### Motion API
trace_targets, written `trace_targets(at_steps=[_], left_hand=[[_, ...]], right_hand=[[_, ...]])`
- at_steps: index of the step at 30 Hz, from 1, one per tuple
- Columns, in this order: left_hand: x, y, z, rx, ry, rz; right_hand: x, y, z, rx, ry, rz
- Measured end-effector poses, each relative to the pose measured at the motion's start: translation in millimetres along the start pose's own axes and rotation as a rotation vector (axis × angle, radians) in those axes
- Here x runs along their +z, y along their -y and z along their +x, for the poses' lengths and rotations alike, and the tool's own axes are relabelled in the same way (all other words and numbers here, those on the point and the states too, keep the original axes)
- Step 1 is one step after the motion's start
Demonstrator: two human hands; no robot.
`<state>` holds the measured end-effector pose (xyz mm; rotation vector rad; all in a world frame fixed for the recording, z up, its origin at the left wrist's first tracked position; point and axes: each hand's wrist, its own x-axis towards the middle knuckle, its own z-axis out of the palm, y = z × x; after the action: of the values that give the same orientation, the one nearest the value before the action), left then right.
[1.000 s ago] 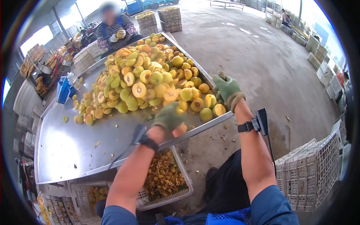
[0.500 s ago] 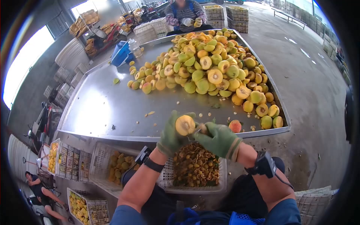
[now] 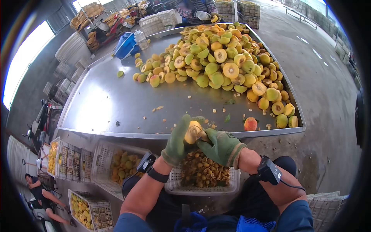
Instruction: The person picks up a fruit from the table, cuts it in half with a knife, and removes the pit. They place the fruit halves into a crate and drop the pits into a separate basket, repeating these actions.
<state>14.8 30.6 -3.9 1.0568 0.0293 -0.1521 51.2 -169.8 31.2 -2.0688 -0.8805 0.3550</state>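
My left hand [image 3: 178,141], in a green glove, is wrapped round a halved yellow fruit [image 3: 193,132]. Close against that fruit is my right hand [image 3: 222,147], also gloved and closed; a small tool seems to be in it, mostly hidden by the fingers. Both hands are above a white crate [image 3: 235,186] that holds brown pits and scraps [image 3: 205,170]. Beyond them, a heap of halved yellow-green fruit [image 3: 216,58] lies on the metal table [image 3: 116,104]. One reddish fruit [image 3: 250,124] rests near the table's front edge.
A blue basket [image 3: 125,46] and a clear bottle [image 3: 141,40] stand at the table's far left. Crates of fruit [image 3: 125,164] are at the lower left. A co-worker's gloved hands [image 3: 208,16] are at the far edge. Another person [image 3: 42,195] is at the left.
The halved fruit has tilted in my left hand, and my right hand's fingers have come onto its side. The view has shifted slightly. The co-worker's hands have changed position.
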Motion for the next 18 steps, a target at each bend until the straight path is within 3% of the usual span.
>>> trace_targets(at_steps=[5,8,18], left_hand=[[-3,-4,-9,0.400,-0.009,0.877],[18,-9,-12,0.189,-0.091,0.321],[26,-4,-8,0.297,-0.228,0.531]], right_hand=[[9,2,2,-0.020,0.040,0.095],[17,-6,2,-0.003,0.055,0.158],[22,-13,5,-0.006,0.146,0.314]])
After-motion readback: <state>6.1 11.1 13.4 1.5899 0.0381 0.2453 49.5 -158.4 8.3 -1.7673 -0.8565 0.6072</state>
